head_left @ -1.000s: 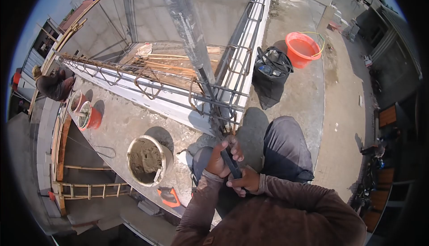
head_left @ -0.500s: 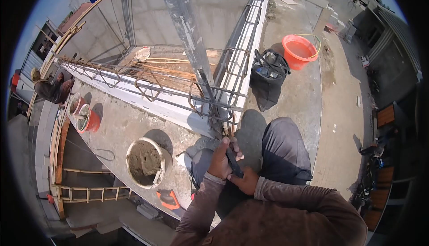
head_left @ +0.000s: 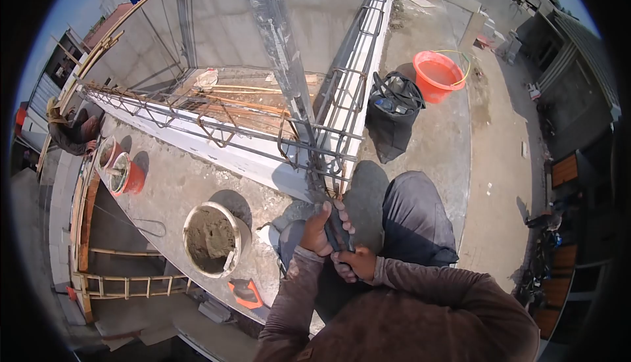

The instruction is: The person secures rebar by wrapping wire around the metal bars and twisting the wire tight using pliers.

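A long grey metal bar [head_left: 279, 40], smeared with mortar, slants from the top of the view down to my lap. My left hand [head_left: 317, 230] is closed round its lower part, thumb on one side and fingertips on the other. Just below, my right hand [head_left: 357, 262] grips the bar near its bottom end. The bar passes across a corner of tied steel reinforcement [head_left: 227, 130], which lies along the top of low white walls [head_left: 240, 157]. Whether bar and steel touch, I cannot tell.
A bucket of mortar [head_left: 243, 237] and an orange-handled saw [head_left: 246, 294] are at left. Farther left, a person [head_left: 69, 132] sits near red buckets [head_left: 135, 179]. A black bag [head_left: 394, 122] and a red bucket of liquid [head_left: 437, 89] stand at right. The ledge drops off at left.
The bar has shifted slightly right at its top and turned between my hands. My right hand's fingers now wrap farther round its lower end. The seated person's arm has moved lower.
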Demonstrator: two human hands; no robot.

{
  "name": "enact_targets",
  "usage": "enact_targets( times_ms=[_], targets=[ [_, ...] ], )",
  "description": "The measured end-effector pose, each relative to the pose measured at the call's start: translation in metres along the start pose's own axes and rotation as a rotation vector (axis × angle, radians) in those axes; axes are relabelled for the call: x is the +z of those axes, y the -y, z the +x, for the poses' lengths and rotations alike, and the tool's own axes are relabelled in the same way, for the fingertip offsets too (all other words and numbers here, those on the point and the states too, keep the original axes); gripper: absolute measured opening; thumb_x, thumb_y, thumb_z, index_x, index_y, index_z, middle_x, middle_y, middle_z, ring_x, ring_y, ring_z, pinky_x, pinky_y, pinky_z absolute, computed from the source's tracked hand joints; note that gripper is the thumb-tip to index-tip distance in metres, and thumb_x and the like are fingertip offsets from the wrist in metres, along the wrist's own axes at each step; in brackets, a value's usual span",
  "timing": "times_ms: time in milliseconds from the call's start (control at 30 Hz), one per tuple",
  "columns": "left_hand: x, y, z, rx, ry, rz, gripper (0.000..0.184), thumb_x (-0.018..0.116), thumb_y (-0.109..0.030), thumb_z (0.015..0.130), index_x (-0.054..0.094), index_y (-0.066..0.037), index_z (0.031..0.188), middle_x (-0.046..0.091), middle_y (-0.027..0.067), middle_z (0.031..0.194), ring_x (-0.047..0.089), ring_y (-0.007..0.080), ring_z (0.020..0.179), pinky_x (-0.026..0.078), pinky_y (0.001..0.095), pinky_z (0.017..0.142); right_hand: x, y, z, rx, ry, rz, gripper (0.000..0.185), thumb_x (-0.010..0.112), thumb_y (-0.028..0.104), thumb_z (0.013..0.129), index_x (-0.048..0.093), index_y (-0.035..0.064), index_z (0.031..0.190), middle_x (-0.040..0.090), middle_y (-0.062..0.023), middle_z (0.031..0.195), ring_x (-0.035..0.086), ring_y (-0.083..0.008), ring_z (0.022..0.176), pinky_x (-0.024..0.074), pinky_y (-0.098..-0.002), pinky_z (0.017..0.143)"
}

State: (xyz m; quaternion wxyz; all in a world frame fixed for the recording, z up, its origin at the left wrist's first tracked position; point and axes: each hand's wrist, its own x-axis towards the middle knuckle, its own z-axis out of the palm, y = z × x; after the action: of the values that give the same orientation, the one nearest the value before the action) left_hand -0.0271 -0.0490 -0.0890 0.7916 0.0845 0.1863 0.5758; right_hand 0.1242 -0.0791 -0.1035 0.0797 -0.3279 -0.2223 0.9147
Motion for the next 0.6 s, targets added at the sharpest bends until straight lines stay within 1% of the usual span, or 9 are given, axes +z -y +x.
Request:
enact_targets(
  times_ms=[33, 67, 133, 267, 333, 367, 433, 567, 600],
  targets=[
    [0.008, -0.001, -0.003, 0.032, -0.157, 0.125, 0.031, 0.064, -0.034, 0.095, 0.053, -0.006, 0.098, 0.056, 0.0042, 0.084, 0.055, 0.0152, 0.074, 0.048, 0.0338, 0.067, -0.001, -0.003, 0.001, -0.022, -0.169, -0.098, 0.015, 0.057, 0.019, 0.092, 0.056, 0.0046, 0.092, 0.057, -0.0078, 0.070, 0.059, -0.0242, 0.062, 0.0472, -0.0363, 0.056],
    [0.023, 0.002, -0.005, 0.032, -0.156, 0.124, 0.031, 0.064, -0.034, 0.095, 0.053, -0.006, 0.098, 0.056, 0.0042, 0.084, 0.055, 0.0152, 0.074, 0.048, 0.0338, 0.067, -0.006, -0.008, 0.006, -0.022, -0.171, -0.099, 0.015, 0.057, 0.019, 0.092, 0.056, 0.0046, 0.092, 0.057, -0.0078, 0.070, 0.059, -0.0242, 0.062, 0.0472, -0.0363, 0.056],
    [0.049, 0.016, -0.008, 0.241, -0.460, 0.538, 0.026, 0.065, -0.031, 0.095, 0.053, -0.008, 0.095, 0.055, 0.0038, 0.084, 0.054, 0.0132, 0.073, 0.046, 0.0301, 0.064, -0.013, -0.022, 0.015, -0.876, -0.494, -0.965, 0.020, 0.059, 0.018, 0.090, 0.055, -0.0002, 0.098, 0.063, -0.0191, 0.080, 0.065, -0.0385, 0.072, 0.0510, -0.0436, 0.064],
    [0.013, 0.025, 0.007, 0.106, -0.487, 0.693, 0.021, 0.060, -0.030, 0.097, 0.052, -0.010, 0.097, 0.056, 0.0025, 0.093, 0.057, 0.0141, 0.079, 0.048, 0.0318, 0.067, 0.004, -0.007, -0.005, -0.845, -0.627, -1.161, 0.020, 0.061, 0.009, 0.089, 0.057, -0.0049, 0.102, 0.065, -0.0233, 0.089, 0.067, -0.0357, 0.084, 0.0525, -0.0417, 0.077],
    [-0.019, 0.023, 0.006, 0.069, -0.006, 0.193, 0.021, 0.061, -0.029, 0.097, 0.051, -0.011, 0.097, 0.056, 0.0025, 0.093, 0.057, 0.0139, 0.078, 0.048, 0.0322, 0.067, 0.021, 0.003, -0.027, -0.532, -0.690, -1.173, 0.017, 0.063, 0.008, 0.089, 0.059, -0.0037, 0.101, 0.066, -0.0206, 0.090, 0.067, -0.0333, 0.084, 0.0529, -0.0424, 0.077],
    [-0.017, 0.019, 0.007, 0.066, -0.004, 0.195, 0.021, 0.061, -0.029, 0.097, 0.051, -0.011, 0.097, 0.056, 0.0025, 0.093, 0.057, 0.0139, 0.078, 0.048, 0.0322, 0.067, 0.016, 0.004, -0.026, -0.532, -0.693, -1.170, 0.017, 0.063, 0.008, 0.089, 0.059, -0.0037, 0.101, 0.066, -0.0206, 0.090, 0.067, -0.0333, 0.084, 0.0529, -0.0424, 0.077],
    [-0.013, 0.013, 0.006, -0.040, 0.321, -0.111, 0.022, 0.062, -0.029, 0.096, 0.053, -0.010, 0.102, 0.057, 0.0038, 0.096, 0.058, 0.0148, 0.081, 0.048, 0.0316, 0.071, 0.003, 0.001, -0.017, -0.226, -0.126, -0.275, 0.027, 0.064, 0.018, 0.088, 0.056, -0.0048, 0.100, 0.065, -0.0265, 0.086, 0.067, -0.0411, 0.081, 0.0529, -0.0453, 0.071],
    [0.000, 0.011, -0.006, -0.039, 0.043, 0.038, 0.029, 0.063, -0.031, 0.095, 0.055, -0.008, 0.110, 0.058, 0.0044, 0.097, 0.059, 0.0164, 0.084, 0.049, 0.0326, 0.075, -0.009, -0.012, -0.003, -0.061, -0.163, -0.335, 0.028, 0.066, 0.018, 0.087, 0.054, -0.0036, 0.099, 0.065, -0.0256, 0.084, 0.067, -0.0401, 0.083, 0.0527, -0.0438, 0.071],
    [0.003, 0.014, -0.008, 0.028, -0.089, 0.109, 0.033, 0.064, -0.032, 0.095, 0.054, -0.007, 0.115, 0.057, 0.0045, 0.099, 0.059, 0.0171, 0.085, 0.050, 0.0336, 0.077, -0.012, -0.020, 0.002, -0.345, -0.346, -0.601, 0.030, 0.068, 0.016, 0.086, 0.052, -0.0024, 0.103, 0.065, -0.0224, 0.087, 0.067, -0.0366, 0.087, 0.0520, -0.0422, 0.073]
  ],
)
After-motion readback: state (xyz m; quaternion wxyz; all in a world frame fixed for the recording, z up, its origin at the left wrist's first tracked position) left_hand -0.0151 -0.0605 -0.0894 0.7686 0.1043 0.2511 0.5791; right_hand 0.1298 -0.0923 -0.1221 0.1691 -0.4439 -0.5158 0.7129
